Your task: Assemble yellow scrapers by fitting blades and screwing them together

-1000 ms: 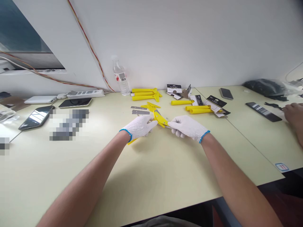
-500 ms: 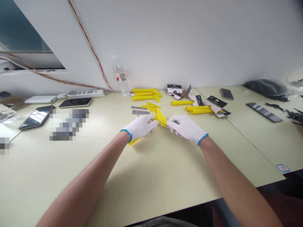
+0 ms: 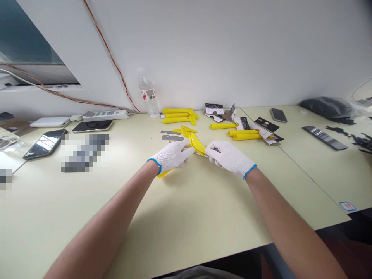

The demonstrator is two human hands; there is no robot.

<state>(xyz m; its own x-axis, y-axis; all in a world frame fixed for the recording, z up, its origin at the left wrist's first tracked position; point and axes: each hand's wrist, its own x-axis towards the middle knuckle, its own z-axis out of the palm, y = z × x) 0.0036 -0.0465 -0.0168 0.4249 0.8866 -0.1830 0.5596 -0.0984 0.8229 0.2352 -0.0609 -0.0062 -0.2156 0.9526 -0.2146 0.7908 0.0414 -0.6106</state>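
Observation:
My left hand (image 3: 174, 155), in a white knit glove with a blue cuff, is closed around a yellow scraper (image 3: 197, 145). Its flat head, dotted with screws, points up to the right, and its handle end (image 3: 164, 174) shows below my palm. At the head's right edge my right hand (image 3: 228, 155), gloved the same way, has thumb and forefinger pinched together. What lies in that pinch is hidden. A thin silvery edge shows under the head between both hands. Just behind are grey metal blades (image 3: 172, 137) and loose yellow scraper head pieces (image 3: 185, 131).
Yellow scrapers (image 3: 177, 115) lie by the wall beside a water bottle (image 3: 148, 95). Several yellow handles (image 3: 245, 134) and black-and-white cards (image 3: 266, 127) lie at back right. Phones (image 3: 46, 144) and a power strip (image 3: 106, 114) are left; a dark glossy bar (image 3: 324, 137) is right.
Almost nothing differs. Both hands hold the same place at the scraper, with only a very slight shift of the right hand and wrist.

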